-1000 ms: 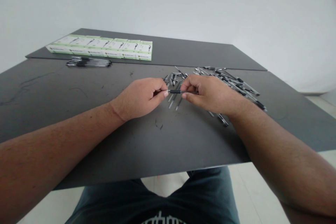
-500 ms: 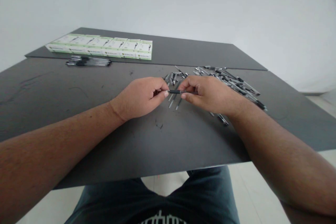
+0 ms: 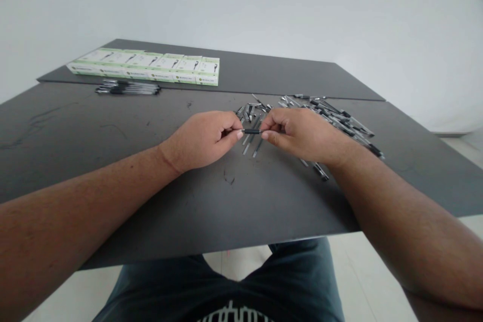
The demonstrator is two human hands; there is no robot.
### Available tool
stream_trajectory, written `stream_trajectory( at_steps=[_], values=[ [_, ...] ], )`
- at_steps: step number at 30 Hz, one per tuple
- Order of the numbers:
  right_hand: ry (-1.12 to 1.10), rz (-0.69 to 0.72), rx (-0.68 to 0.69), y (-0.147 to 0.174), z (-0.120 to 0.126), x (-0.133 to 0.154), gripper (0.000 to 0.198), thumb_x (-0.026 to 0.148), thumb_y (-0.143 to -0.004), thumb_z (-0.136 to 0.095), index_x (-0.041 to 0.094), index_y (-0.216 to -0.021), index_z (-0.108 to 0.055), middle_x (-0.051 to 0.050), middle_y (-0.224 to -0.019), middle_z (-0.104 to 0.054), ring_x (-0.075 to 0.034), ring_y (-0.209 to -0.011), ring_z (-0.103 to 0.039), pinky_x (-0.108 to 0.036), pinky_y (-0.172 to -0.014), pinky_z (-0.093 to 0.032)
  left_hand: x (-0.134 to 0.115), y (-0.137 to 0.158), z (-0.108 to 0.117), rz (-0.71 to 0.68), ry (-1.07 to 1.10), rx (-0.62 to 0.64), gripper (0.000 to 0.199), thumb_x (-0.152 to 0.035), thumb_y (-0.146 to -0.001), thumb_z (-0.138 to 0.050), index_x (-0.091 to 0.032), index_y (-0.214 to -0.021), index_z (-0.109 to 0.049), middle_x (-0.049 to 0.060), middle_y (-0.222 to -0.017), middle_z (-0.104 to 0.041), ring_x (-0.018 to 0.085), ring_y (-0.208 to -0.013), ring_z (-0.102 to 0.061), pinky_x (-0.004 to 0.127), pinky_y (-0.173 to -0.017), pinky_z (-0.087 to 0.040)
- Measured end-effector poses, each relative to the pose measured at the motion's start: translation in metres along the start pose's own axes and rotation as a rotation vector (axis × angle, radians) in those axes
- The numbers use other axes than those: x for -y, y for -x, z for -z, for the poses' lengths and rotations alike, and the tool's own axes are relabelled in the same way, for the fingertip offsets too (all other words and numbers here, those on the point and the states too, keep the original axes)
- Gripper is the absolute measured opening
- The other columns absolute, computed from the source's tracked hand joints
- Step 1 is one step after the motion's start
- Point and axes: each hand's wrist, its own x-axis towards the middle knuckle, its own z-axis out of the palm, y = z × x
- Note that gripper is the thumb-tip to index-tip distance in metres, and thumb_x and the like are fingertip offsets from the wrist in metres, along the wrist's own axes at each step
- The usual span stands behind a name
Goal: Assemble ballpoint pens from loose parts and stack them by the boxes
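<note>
Between my two hands a pen (image 3: 252, 131) with a black grip is held level above the table. My left hand (image 3: 206, 140) pinches its left end between thumb and fingertips. At the other end, the thumb and fingers of my right hand (image 3: 296, 133) are closed on the pen too. The fingers cover both of its ends. Below and behind the pen lie several loose refills (image 3: 249, 146) and small clear pen parts (image 3: 251, 109). Beside my right hand spreads a pile of pens (image 3: 341, 123) with black grips, partly hidden by that hand.
A row of white and green boxes (image 3: 188, 78) stands at the back left on the dark table (image 3: 241, 201). In front of the boxes lies a bundle of pens (image 3: 128, 87). More pen parts (image 3: 320, 172) rest under my right wrist. The table's near edge is above my lap.
My right hand has shifted very slightly to the right along the pen. My left hand stays almost where it was, still pinching the pen.
</note>
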Motion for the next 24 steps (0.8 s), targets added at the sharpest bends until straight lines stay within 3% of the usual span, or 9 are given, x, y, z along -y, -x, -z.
stream_trajectory(
  at_steps=[24],
  values=[
    [0.054,0.023,0.048,-0.0005,0.0011,0.0006,0.023,0.035,-0.109,-0.065,0.022,-0.112,-0.084,-0.005,-0.093,-0.083,-0.022,-0.081,-0.07,-0.033,-0.077,-0.044,0.0007,-0.0005,-0.001,0.007,0.001,0.007,0.035,-0.044,-0.109,-0.052,-0.022,-0.103,-0.079,0.006,-0.09,-0.079,0.024,-0.084,-0.072,0.036,-0.078,-0.048]
  ],
)
